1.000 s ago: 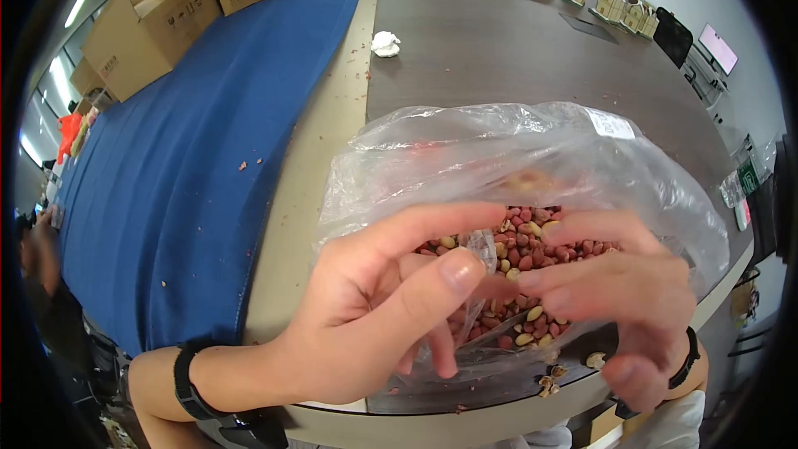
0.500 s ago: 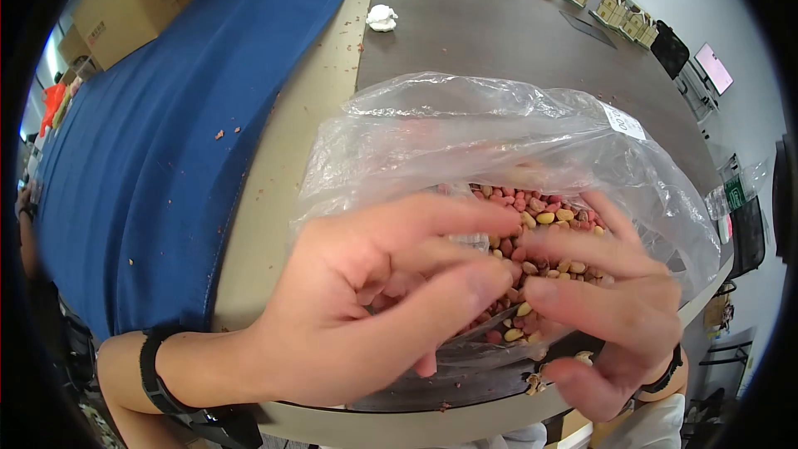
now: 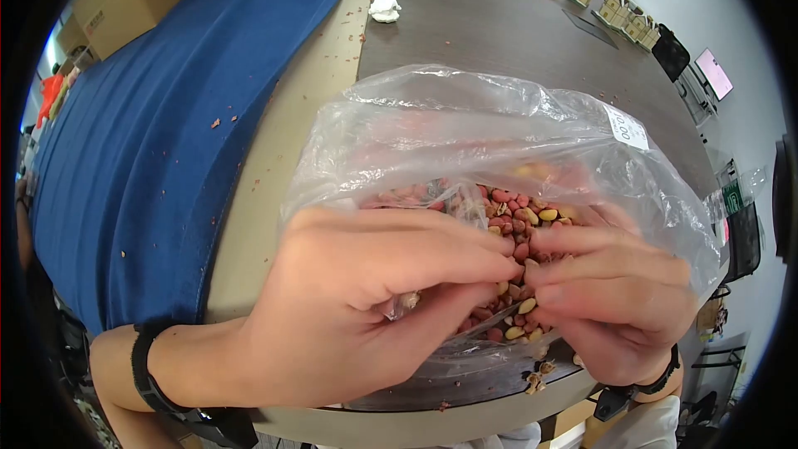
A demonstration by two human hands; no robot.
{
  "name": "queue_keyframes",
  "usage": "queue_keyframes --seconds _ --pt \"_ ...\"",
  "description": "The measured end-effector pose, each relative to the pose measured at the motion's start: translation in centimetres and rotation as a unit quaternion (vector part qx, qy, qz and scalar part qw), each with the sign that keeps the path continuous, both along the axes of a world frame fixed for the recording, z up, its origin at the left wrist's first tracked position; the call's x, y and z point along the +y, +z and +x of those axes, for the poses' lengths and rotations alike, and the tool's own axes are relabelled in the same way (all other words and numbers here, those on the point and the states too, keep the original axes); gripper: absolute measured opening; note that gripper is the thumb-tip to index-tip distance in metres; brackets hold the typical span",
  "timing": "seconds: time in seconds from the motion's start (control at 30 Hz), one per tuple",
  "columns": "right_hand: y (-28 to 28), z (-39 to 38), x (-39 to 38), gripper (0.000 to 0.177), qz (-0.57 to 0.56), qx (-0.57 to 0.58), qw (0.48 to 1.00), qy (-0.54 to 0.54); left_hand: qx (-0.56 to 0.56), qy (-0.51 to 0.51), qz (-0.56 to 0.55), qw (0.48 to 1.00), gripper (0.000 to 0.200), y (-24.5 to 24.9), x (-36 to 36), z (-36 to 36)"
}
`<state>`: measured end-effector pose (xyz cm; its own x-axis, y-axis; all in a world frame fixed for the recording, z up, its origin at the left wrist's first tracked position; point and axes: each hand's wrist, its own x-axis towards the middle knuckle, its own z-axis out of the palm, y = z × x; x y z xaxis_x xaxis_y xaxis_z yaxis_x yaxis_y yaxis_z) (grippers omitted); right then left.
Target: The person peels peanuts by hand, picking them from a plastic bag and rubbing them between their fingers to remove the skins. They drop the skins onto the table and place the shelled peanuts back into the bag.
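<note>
A clear plastic bag (image 3: 465, 125) lies with its mouth towards me, holding many peanuts (image 3: 519, 229), most in red skins and several bare and yellow. Over its opening, my left hand (image 3: 366, 299) has thumb and forefinger pinched together; whatever is between the tips is hidden. Facing it, my right hand (image 3: 619, 291) is closed too, its fingertips almost meeting the left ones. A small brownish peanut (image 3: 530, 268) shows at the right fingertips. Both hands are just above the loose peanuts, and the bag's far side rises behind them.
Broken shells (image 3: 539, 378) lie by the table's near edge. A crumpled white tissue (image 3: 384, 9) sits farther back on the dark table (image 3: 465, 25). Bits of skin dot the blue cloth (image 3: 183, 116) at left. Cardboard boxes (image 3: 141, 0) and small model houses (image 3: 615, 10) stand at the far end.
My hands were blurred and their fingers spread; now the fingers of both have closed and the fingertips have come together over the peanuts. The right hand's thumb has moved up.
</note>
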<state>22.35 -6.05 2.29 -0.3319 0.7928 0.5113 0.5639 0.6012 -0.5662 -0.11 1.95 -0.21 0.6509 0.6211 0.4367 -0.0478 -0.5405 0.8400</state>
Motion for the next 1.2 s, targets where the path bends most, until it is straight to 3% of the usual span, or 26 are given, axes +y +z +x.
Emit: queue_keyframes --seconds 0.03,0.13,0.27,0.33,0.37,0.43,0.47,0.53,0.77,0.83,0.87,0.93,0.97,1.03,1.17,1.2 --pt "-0.1 0.1 0.2 0.027 0.042 -0.028 0.999 -0.007 -0.022 0.008 0.065 0.998 0.024 -0.2 0.2 0.2" --pt "-0.2 0.2 0.2 0.025 0.014 -0.020 0.999 -0.027 0.044 -0.029 0.004 0.999 0.021 1.3 0.0 -0.7" --pt "0.0 -0.1 -0.2 0.021 -0.066 0.014 0.997 -0.046 -0.016 -0.014 0.044 0.999 0.019 0.8 0.0 -0.1" --pt "-0.6 -0.4 0.2 0.022 0.009 0.016 0.998 -0.066 0.032 0.033 -0.058 0.997 0.017 1.1 -0.8 -0.1" --pt "-0.3 -0.2 0.0 0.022 0.009 0.017 0.998 -0.066 0.032 0.033 -0.059 0.997 0.017 0.7 -0.6 -0.1" --pt "0.9 0.5 -0.4 0.022 -0.065 0.007 0.998 -0.022 -0.030 0.015 0.089 0.995 0.019 -0.3 0.2 0.0" --pt "0.6 0.5 -0.1 0.022 -0.066 0.007 0.998 -0.022 -0.030 0.015 0.088 0.996 0.019 -0.1 0.3 -0.1" --pt "-0.4 0.4 0.6 0.022 0.021 -0.036 0.999 -0.029 -0.020 -0.030 0.116 0.993 0.022 0.5 0.3 -0.6" --pt "-0.1 0.4 0.3 0.029 -0.052 0.029 0.998 -0.006 -0.050 0.031 0.055 0.997 0.029 0.4 -0.1 0.4" --pt "-0.6 0.7 0.9 0.028 0.053 -0.023 0.998 0.002 -0.030 0.014 0.045 0.998 0.029 0.5 -0.3 0.1" --pt "-0.4 0.8 0.6 0.028 0.053 -0.023 0.998 0.002 -0.031 0.014 0.045 0.998 0.029 0.7 -0.1 -0.2" --pt "0.3 0.8 -0.2 0.021 -0.054 0.041 0.998 -0.005 0.032 -0.026 0.104 0.994 0.032 1.1 0.4 -0.7" --pt "0.2 0.5 -0.1 0.021 -0.053 0.039 0.998 -0.003 0.030 -0.023 0.104 0.994 0.032 0.7 0.5 -0.5" --pt "-0.2 0.0 0.1 0.017 -0.054 0.055 0.996 -0.040 -0.066 -0.017 0.136 0.988 0.035 -0.6 0.8 0.3" --pt "0.2 1.4 0.9 0.016 0.001 0.000 1.000 -0.005 -0.031 0.019 0.144 0.989 0.038 0.3 0.2 -0.2" --pt "0.5 2.1 1.0 0.018 -0.004 -0.032 0.999 0.034 0.009 0.019 0.098 0.995 0.038 0.9 -0.2 -0.5"
